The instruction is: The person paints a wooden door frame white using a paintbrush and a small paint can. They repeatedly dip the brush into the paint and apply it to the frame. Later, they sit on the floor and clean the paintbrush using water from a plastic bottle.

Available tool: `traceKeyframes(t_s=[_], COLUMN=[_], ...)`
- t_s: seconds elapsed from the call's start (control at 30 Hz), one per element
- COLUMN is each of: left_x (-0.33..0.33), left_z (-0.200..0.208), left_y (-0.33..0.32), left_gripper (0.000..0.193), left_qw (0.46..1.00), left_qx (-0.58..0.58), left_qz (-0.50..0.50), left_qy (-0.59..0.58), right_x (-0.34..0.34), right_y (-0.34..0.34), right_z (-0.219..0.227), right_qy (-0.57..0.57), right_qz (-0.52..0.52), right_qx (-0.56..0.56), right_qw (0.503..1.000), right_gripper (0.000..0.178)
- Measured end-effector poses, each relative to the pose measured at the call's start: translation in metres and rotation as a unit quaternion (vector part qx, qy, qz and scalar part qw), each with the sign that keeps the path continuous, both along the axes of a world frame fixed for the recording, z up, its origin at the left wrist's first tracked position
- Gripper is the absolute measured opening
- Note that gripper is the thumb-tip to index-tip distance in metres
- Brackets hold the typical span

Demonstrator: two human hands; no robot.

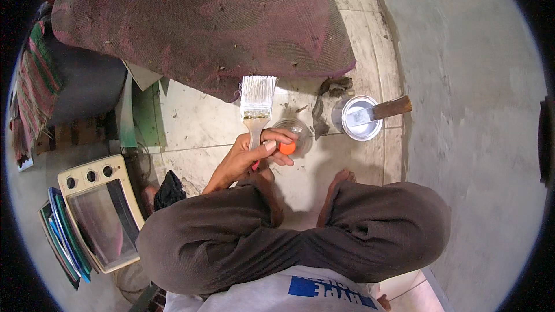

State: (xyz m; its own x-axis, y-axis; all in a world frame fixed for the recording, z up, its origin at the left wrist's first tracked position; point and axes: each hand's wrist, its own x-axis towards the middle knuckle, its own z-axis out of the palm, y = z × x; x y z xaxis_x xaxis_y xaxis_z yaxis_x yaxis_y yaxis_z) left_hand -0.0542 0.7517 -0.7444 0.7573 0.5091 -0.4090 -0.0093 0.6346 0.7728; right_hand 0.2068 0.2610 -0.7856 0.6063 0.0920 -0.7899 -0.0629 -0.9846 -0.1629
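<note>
My left hand [243,156] is closed around a wide paintbrush [257,101] with white-coated bristles pointing away from me. Between that hand's thumb and fingers sits a small round orange cap [287,148]. Just beyond the fingers is a clear round container [300,130], partly hidden by them; whether they touch it I cannot tell. To the right, an open paint can [363,133] holds whitish paint, with a flat wooden stick [393,107] leaning out over its rim. My right hand does not show; only a small patch of skin appears beside my shirt at the lower edge.
A brown and purple cloth [202,17] drapes over something ahead. On the left are a cream toaster oven [104,214] and a stack of thin folders or boards [63,237]. A grey wall [474,110] runs along the right. My bent knees flank the stained tile floor [202,121].
</note>
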Motion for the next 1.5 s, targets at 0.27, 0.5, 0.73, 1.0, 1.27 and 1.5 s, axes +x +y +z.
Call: traceKeyframes(t_s=[0.27,0.5,0.73,1.0,1.27,1.5], left_x=[0.014,0.005,0.010,0.018,0.022,0.026], left_z=[-0.011,-0.012,-0.022,-0.039,-0.049,-0.048], left_y=[0.003,-0.004,-0.019,-0.025,-0.022,-0.029], left_gripper=[0.034,0.038,0.048,0.040,0.041,0.045], left_qw=[0.997,0.983,0.963,0.973,0.964,0.957], left_qx=[0.041,0.159,0.132,0.098,0.168,0.182], left_qz=[0.041,0.078,0.192,0.198,0.177,0.193], left_qy=[-0.049,0.048,0.135,0.063,0.102,0.116], right_x=[0.029,0.044,0.013,-0.043,-0.048,-0.045], right_y=[0.117,0.271,0.402,0.450,0.447,0.450], right_z=[-0.004,0.029,0.057,0.040,0.041,0.036], right_qy=[0.094,0.156,0.036,-0.164,-0.243,-0.229], right_qz=[0.026,0.207,0.493,0.612,0.653,0.677], right_qx=[0.122,0.323,0.550,0.550,0.493,0.509], right_qw=[0.988,0.910,0.673,0.544,0.521,0.480], right_gripper=[0.031,0.028,0.037,0.045,0.035,0.037])
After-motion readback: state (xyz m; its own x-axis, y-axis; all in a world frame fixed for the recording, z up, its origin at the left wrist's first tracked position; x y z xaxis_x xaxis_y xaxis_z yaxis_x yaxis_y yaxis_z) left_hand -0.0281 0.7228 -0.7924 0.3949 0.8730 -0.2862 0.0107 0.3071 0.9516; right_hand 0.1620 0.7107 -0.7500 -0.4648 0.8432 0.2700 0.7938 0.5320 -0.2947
